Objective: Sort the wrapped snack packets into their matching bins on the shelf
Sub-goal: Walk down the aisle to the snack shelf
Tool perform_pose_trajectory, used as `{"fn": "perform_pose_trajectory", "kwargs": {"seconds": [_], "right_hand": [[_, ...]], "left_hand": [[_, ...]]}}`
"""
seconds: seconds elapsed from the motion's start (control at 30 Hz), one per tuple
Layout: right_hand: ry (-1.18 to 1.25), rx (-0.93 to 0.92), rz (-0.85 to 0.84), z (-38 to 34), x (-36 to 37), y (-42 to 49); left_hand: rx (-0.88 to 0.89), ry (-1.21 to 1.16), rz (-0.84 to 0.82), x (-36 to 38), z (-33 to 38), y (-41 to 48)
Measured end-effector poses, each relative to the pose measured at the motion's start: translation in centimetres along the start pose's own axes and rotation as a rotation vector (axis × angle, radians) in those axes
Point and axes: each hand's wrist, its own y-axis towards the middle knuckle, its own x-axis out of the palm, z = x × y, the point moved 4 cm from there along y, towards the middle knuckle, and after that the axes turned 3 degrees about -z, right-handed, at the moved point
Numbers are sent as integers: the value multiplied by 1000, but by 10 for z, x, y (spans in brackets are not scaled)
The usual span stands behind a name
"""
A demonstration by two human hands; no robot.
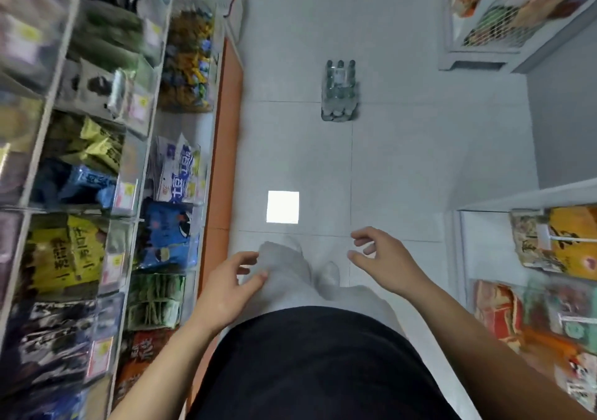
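Floor: pale tiled floor (pixel 403 161) of a narrow aisle fills the middle of the head view, seen steeply from above.
Left shelf: the left shelf (pixel 48 96) runs the length of the aisle, divided into clear-fronted bins (pixel 124 193), each with a small tag.
Right shelf: a right shelf (pixel 517 200) holds more bagged goods, partly blurred.
Pack of bottles: a shrink-wrapped pack of bottles (pixel 339 91) stands on the floor ahead, well apart from the person.
Left hand: the left hand (pixel 226 287) hangs in front of the body, fingers loosely curled, holding nothing.
Right hand: the right hand (pixel 384 261) is likewise bare, fingers half bent and spread, apart from the left.
Task things: the wrapped snack packets (pixel 64 258) in view all lie inside bins: yellow, blue, green and dark stacks, each seemingly with its own kind.
Bright patch: a square bright patch (pixel 283 207) glares on the tile, likely a reflected lamp.
Progress: no loose packet shows in either hand or on the floor. The sorting looks either between picks or nearly finished; which one cannot be told, since blur hides any stray packet.
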Motion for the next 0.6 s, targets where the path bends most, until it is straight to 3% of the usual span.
{"fn": "perform_pose_trajectory", "kwargs": {"seconds": [0.27, 0.6], "right_hand": [[-67, 8, -23, -84, -76, 151], [41, 228, 27, -108, -196, 253]], "left_hand": [[-30, -29, 13, -71, 57, 159], [92, 28, -115, -133, 224, 371]]}}
